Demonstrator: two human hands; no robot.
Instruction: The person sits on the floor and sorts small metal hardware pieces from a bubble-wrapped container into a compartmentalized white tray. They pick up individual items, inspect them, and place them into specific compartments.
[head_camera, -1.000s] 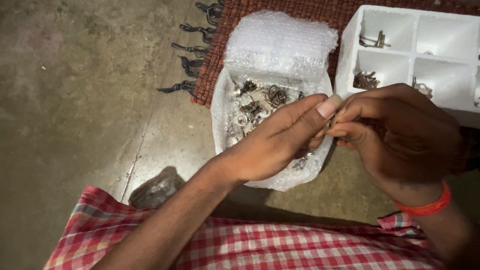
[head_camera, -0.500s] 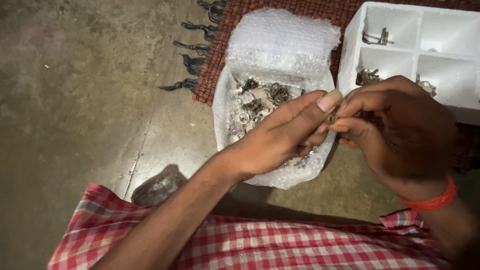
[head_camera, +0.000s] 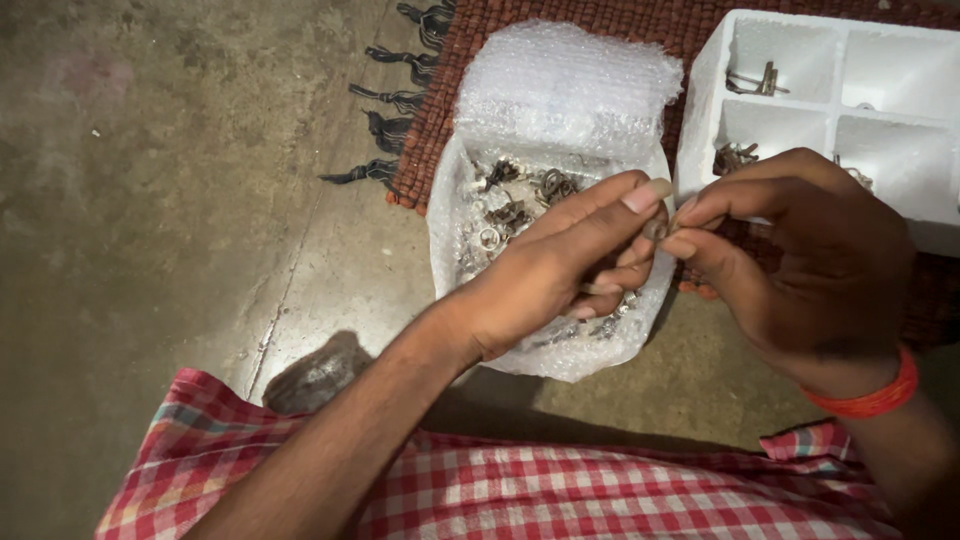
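My left hand and my right hand meet above a bubble-wrap bag that lies open on the floor. Between their fingertips both hands pinch one small metal part; most of it is hidden by the fingers. Inside the bag lies a heap of small rusty and silvery metal parts, such as rings and hooks. My right wrist wears an orange band.
A white foam tray with square compartments holding a few metal pieces sits at the upper right on a red-brown woven mat with dark tassels. Bare concrete floor spreads left. A red-checked cloth covers my lap at the bottom.
My hands have stayed together over the bag, shifting slightly as the fingers work the small part. The left thumb has dropped a little lower.
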